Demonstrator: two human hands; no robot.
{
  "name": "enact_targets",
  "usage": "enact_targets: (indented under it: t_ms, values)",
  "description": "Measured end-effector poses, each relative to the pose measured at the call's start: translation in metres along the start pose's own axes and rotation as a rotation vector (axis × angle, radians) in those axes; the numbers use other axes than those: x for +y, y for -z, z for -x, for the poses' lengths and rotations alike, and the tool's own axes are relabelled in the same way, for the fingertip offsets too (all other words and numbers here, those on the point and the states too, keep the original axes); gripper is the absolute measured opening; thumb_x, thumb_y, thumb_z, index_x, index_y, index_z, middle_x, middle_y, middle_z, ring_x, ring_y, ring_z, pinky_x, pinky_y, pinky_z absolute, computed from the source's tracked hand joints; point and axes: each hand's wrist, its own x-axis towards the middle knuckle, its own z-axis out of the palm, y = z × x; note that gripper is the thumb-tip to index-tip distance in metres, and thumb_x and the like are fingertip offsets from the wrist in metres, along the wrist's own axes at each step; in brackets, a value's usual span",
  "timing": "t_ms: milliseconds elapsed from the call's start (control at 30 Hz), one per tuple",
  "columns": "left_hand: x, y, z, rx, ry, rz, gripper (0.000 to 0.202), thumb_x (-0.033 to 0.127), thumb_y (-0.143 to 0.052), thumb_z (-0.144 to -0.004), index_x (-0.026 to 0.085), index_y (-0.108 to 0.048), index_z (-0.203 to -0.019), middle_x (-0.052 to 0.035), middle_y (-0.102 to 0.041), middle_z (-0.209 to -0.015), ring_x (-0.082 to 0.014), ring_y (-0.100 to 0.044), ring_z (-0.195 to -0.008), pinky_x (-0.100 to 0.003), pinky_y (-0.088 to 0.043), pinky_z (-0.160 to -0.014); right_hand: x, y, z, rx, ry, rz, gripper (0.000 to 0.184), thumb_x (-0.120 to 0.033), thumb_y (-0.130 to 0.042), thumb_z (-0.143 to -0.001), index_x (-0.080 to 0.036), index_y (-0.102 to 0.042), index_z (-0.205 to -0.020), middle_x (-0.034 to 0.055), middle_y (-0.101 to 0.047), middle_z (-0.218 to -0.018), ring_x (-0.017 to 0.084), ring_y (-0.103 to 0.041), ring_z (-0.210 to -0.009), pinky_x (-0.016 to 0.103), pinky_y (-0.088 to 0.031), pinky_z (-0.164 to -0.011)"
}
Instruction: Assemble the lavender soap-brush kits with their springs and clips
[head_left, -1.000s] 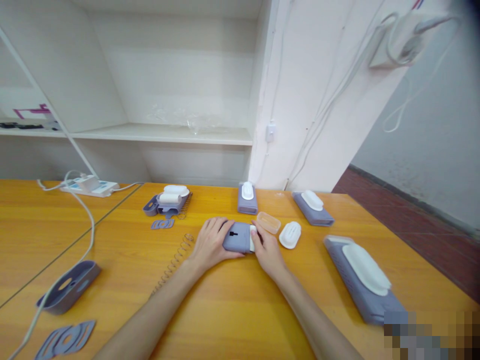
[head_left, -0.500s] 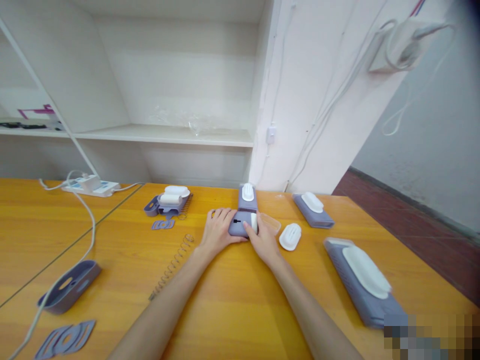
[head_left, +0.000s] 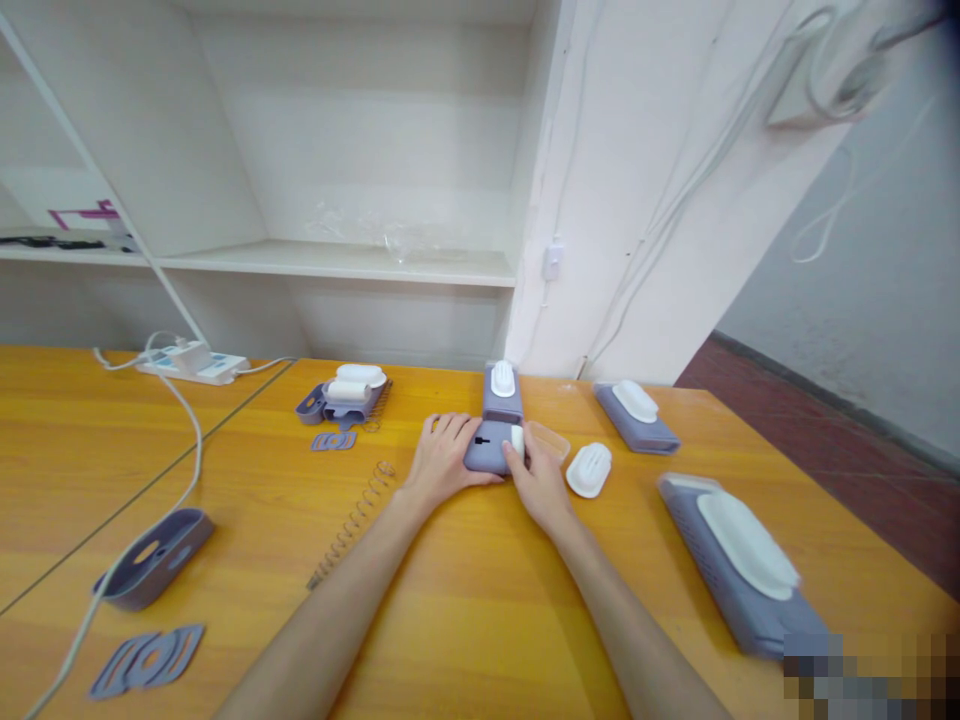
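Lilac plastic fills both hands: the small purple case (head_left: 489, 447) lies on the wooden table (head_left: 465, 600) with the left hand (head_left: 444, 462) wrapped over its left end and the right hand (head_left: 537, 478) closed on its right end, where a white piece (head_left: 517, 440) pokes out between thumb and forefinger. Both grips look firm, fingers curled around the case rather than spread.

Its far end sits just beside, perhaps touching, another purple case with a white cap (head_left: 502, 391). A push forward would likely shove that one toward the wall. A clear amber lid (head_left: 551, 440) lies right behind the right hand's knuckles, and a loose white cap (head_left: 589, 469) sits just to its right; a sideways swing of that wrist could knock either one. The white piece seems only partly seated, so uneven pressure might cock it or let it pop free. A long wire spring (head_left: 352, 523) lies near the left forearm and could roll if brushed.
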Motion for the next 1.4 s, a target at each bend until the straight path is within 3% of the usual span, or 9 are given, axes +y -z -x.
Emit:
enact_targets:
  t_ms: [467,800,933,1067,1167,1233,1300,1333,1400]
  values:
    - [0.001,-0.004,0.002,0.024,-0.007,0.017,0.078,0.070,-0.061,-0.061,0.018,-0.052,-0.120,-0.0128,-0.059,-0.112,-0.0291,-0.052,-0.102,-0.044,-0.034,-0.090,0.007,0.004,-0.001,0.004,0.036,-0.168,0.055,-0.049,-0.046,-0.086,-0.016,-0.048,-0.130,0.0116,-0.053,-0.130,0.025,-0.046,-0.123,0.045,-0.030,-0.105]
    - [0.005,-0.003,0.000,0.025,-0.024,-0.019,0.079,0.068,-0.060,-0.064,0.017,-0.049,-0.122,-0.0148,-0.057,-0.116,-0.0312,-0.050,-0.108,-0.047,-0.032,-0.093,0.010,0.008,-0.004,-0.048,0.051,-0.180,0.054,-0.048,-0.042,-0.088,-0.016,-0.046,-0.132,0.0109,-0.053,-0.130,0.025,-0.047,-0.121,0.045,-0.031,-0.104]
    - [0.005,-0.003,-0.001,0.037,-0.038,-0.010,0.078,0.068,-0.060,-0.065,0.016,-0.049,-0.122,-0.0145,-0.057,-0.117,-0.0311,-0.049,-0.108,-0.046,-0.033,-0.094,0.001,0.008,0.002,-0.026,0.064,-0.099,0.055,-0.045,-0.038,-0.091,-0.017,-0.036,-0.139,0.0118,-0.051,-0.132,0.025,-0.047,-0.121,0.043,-0.034,-0.102]
    - [0.004,-0.002,-0.001,0.089,0.004,0.019,0.077,0.068,-0.061,-0.064,0.016,-0.050,-0.119,-0.0143,-0.057,-0.114,-0.0299,-0.051,-0.106,-0.045,-0.036,-0.093,-0.014,0.007,0.014,0.051,0.121,0.039,0.057,-0.041,-0.034,-0.092,-0.016,-0.027,-0.143,0.0134,-0.050,-0.132,0.024,-0.047,-0.120,0.040,-0.037,-0.099]
    - [0.003,0.000,0.000,0.152,0.028,0.026,0.074,0.067,-0.060,-0.065,0.015,-0.051,-0.117,-0.0144,-0.058,-0.111,-0.0296,-0.052,-0.103,-0.044,-0.039,-0.092,-0.023,0.013,0.019,0.164,0.176,0.217,0.046,-0.038,-0.034,-0.092,-0.019,-0.045,-0.133,0.0116,-0.057,-0.119,0.023,-0.053,-0.106,0.037,-0.041,-0.091]
    - [0.002,0.002,0.001,0.194,0.023,0.039,0.075,0.066,-0.061,-0.065,0.014,-0.050,-0.117,-0.0142,-0.059,-0.111,-0.0288,-0.053,-0.102,-0.043,-0.040,-0.092,-0.024,0.021,0.019,0.347,0.134,0.373,0.039,-0.035,-0.033,-0.092,-0.017,-0.064,-0.109,0.0120,-0.060,-0.106,0.024,-0.054,-0.097,0.038,-0.041,-0.086]
    - [0.001,0.003,0.003,0.239,0.044,0.053,0.076,0.065,-0.063,-0.064,0.014,-0.049,-0.118,-0.0140,-0.059,-0.110,-0.0282,-0.053,-0.102,-0.042,-0.040,-0.092,-0.021,0.028,0.017,0.504,0.103,0.526,0.038,-0.033,-0.035,-0.091,-0.016,-0.068,-0.088,0.0130,-0.059,-0.103,0.026,-0.051,-0.097,0.041,-0.038,-0.087]
    - [0.000,0.004,0.003,0.254,0.061,0.054,0.076,0.065,-0.063,-0.064,0.014,-0.049,-0.118,-0.0138,-0.059,-0.110,-0.0281,-0.053,-0.102,-0.042,-0.041,-0.092,-0.018,0.031,0.015,0.524,0.115,0.590,0.035,-0.034,-0.038,-0.090,-0.016,-0.068,-0.086,0.0128,-0.059,-0.106,0.027,-0.049,-0.101,0.043,-0.036,-0.089]
    - [-0.001,0.005,0.004,0.252,0.085,0.044,0.074,0.065,-0.064,-0.063,0.016,-0.050,-0.116,-0.0132,-0.059,-0.108,-0.0284,-0.054,-0.100,-0.042,-0.042,-0.090,-0.014,0.033,0.012,0.474,0.156,0.700,0.031,-0.036,-0.045,-0.087,-0.017,-0.065,-0.100,0.0127,-0.058,-0.112,0.029,-0.044,-0.109,0.049,-0.029,-0.096]
